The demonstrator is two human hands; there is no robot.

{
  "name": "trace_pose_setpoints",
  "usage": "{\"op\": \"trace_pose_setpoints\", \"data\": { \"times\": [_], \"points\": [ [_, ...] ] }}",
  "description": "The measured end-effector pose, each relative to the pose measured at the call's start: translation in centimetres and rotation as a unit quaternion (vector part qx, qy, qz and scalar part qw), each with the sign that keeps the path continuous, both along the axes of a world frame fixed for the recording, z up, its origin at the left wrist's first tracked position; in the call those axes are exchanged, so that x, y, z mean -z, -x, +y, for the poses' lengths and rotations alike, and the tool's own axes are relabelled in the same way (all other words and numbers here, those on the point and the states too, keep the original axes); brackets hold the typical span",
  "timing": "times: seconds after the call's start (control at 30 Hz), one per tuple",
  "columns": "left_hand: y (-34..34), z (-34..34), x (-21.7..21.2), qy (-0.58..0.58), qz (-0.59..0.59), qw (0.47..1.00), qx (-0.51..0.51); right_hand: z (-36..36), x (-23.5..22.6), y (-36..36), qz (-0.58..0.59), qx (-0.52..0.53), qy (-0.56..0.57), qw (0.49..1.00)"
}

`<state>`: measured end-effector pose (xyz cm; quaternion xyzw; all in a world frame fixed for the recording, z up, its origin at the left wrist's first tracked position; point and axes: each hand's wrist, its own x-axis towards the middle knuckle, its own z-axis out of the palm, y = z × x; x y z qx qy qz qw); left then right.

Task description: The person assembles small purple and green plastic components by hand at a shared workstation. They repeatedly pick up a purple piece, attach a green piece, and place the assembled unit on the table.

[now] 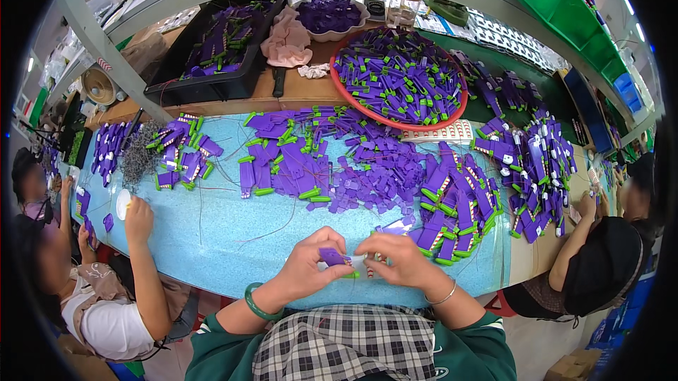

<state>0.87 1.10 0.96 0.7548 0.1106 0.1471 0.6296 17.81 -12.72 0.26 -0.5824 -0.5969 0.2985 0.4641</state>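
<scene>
My left hand [311, 262] pinches a small purple plastic piece [332, 256] close to the near edge of the light blue table [212, 229]. My right hand [399, 257] meets it from the right, its fingertips on the same piece and a small white and green part [357, 268]. A green bangle sits on my left wrist and a thin silver one on my right. Just beyond my hands lie heaps of purple parts [367, 169] and purple and green assemblies [452, 204].
A red round basin [397, 77] full of purple and green parts stands at the back, next to a black tray [212, 56] and a white bowl [330, 17]. One person sits at my left [120, 289], another at my right [600, 254]. Thin wires lie across the table.
</scene>
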Motion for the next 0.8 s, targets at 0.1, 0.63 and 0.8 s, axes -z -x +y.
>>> {"op": "trace_pose_setpoints", "data": {
  "times": [0.1,0.63,0.8],
  "points": [
    [-0.5,-0.4,-0.6,-0.172,0.015,0.985,0.007,0.8,-1.8,0.2,-0.067,0.007,-0.033,0.997],
    [1.2,3.5,-2.3,0.194,-0.195,0.92,-0.28,3.7,0.2,-6.2,-0.451,0.187,0.048,0.872],
    [-0.3,0.8,0.8,0.387,-0.082,0.905,-0.157,2.9,-1.6,-2.7,-0.402,0.105,-0.103,0.904]
  ]
}}
